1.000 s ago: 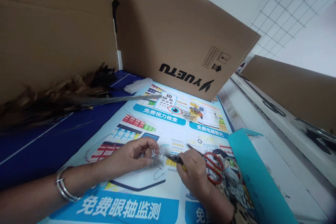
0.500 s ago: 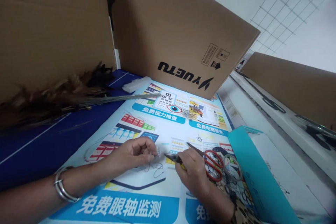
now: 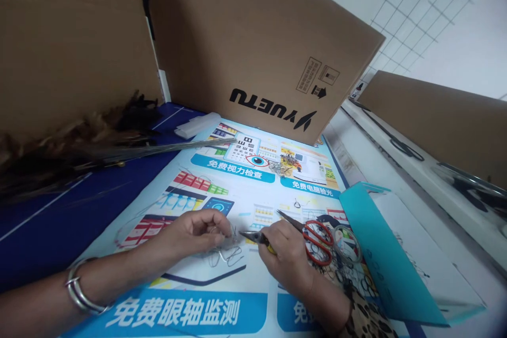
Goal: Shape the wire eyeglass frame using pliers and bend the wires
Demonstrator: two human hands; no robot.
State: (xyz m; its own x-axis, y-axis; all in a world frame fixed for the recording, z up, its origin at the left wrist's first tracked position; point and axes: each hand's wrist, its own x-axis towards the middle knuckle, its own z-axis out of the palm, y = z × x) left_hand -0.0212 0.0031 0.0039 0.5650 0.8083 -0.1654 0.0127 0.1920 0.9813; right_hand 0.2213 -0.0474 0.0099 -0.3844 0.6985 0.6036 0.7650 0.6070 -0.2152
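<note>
My left hand is closed in a pinch on a small bundle of thin bent wire, whose loops dangle below the fingertips. Its exact shape is too fine to make out. My right hand is wrapped round a pair of pliers with dark jaws and yellow on the handle. The jaw tips point left and lie close to the wire; whether they touch it I cannot tell. Red-handled scissors lie just right of my right hand, blades pointing to the upper left.
Beside the scissors are a clear ring-shaped roll and a pile of small dark loops. A teal box stands at the right. Long wires and brown feathers lie at the left. A cardboard panel rises behind.
The whole view has shifted slightly. The plier tips have come a little closer to the wire in my left hand. Both hands keep their grips.
</note>
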